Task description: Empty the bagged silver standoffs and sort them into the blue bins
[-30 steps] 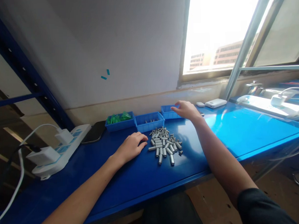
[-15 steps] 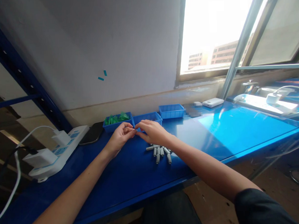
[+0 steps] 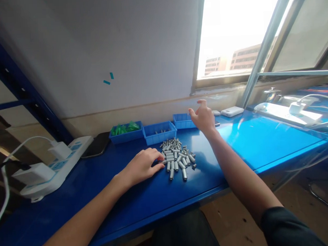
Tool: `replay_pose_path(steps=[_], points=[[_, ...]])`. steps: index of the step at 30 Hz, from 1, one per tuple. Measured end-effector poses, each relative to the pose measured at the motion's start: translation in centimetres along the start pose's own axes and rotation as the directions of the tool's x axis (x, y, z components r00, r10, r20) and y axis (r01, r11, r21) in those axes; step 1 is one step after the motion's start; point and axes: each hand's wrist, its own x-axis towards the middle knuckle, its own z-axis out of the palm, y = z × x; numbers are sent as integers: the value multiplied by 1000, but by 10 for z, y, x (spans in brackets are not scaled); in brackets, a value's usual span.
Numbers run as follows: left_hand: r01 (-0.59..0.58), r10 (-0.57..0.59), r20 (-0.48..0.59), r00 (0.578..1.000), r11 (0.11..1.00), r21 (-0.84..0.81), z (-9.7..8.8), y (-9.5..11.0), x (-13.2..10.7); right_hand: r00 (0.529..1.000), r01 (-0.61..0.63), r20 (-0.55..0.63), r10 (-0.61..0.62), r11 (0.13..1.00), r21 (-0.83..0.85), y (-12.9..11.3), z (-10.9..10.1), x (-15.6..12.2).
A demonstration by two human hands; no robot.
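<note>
A loose pile of small silver metal cylinders (image 3: 179,156), which look like threaded standoffs, lies on the blue tabletop. My left hand (image 3: 145,163) rests low at the pile's left edge, with thumb and curled fingers apart around the end of a cylinder; I see no firm grip. Raised over the right blue bin (image 3: 181,121), my right hand (image 3: 204,117) has thumb and forefinger spread, with nothing visible between them. The middle blue bin (image 3: 160,137) contains several small metal pieces. Green plastic packets (image 3: 125,128) fill the left blue bin (image 3: 126,137).
On the left, a white power strip (image 3: 59,163) with plugged-in chargers and cables lies beside a dark phone (image 3: 95,145). A white box-shaped device (image 3: 232,111) is at the back right. Behind the bins rises a wall (image 3: 123,52), with a metal post (image 3: 263,42) near the window.
My hands have parted from where they met before the middle bin. The left came down to the pile; the right swung right over the right bin. More of the pile now shows.
</note>
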Motion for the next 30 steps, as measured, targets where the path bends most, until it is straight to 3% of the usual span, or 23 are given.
replay_pose_path(steps=[2,4,5,7,9,10,12,17,19,20,22,25,27,30], points=[[15,-15,10,1000,1000,-7,0,0,1,999,-3,52,0,999,51,-3,6,-7],[74,-77,-31,997,993,-96,-2,-5,2,979,110,153,-136,979,170,-19,10,-24],[119,-133,-70,989,979,-166,-4,-9,3,943,192,224,-247,951,242,-30,11,-33],[198,-264,-149,953,915,-351,-9,-19,3,795,365,347,-497,849,381,-50,13,-54],[211,-361,-193,913,820,-533,-14,-28,3,636,482,392,-665,739,471,-66,16,-70],[193,-385,-203,900,771,-608,-16,-31,2,586,515,394,-708,701,493,-71,18,-75],[147,-413,-207,887,677,-721,-17,-33,2,558,544,380,-738,671,504,-75,21,-81],[66,-460,-182,869,472,-879,-12,-26,4,596,562,294,-747,650,512,-72,19,-80],[51,-469,-203,860,474,-879,-10,-23,4,620,586,214,-755,627,514,-73,12,-78],[62,-463,-220,858,519,-852,-10,-22,4,645,599,154,-749,620,507,-74,8,-76],[104,-399,-263,878,697,-710,-7,-19,3,725,608,3,-688,643,467,-72,2,-66],[51,-129,-229,965,946,-321,-1,-15,2,871,490,-173,-459,810,320,-55,2,-43],[-47,31,-129,991,991,-126,4,-14,2,933,351,-132,-334,925,146,-32,10,-27],[-81,81,-51,995,997,5,8,-13,3,969,217,137,-206,973,-71,5,25,-9]])
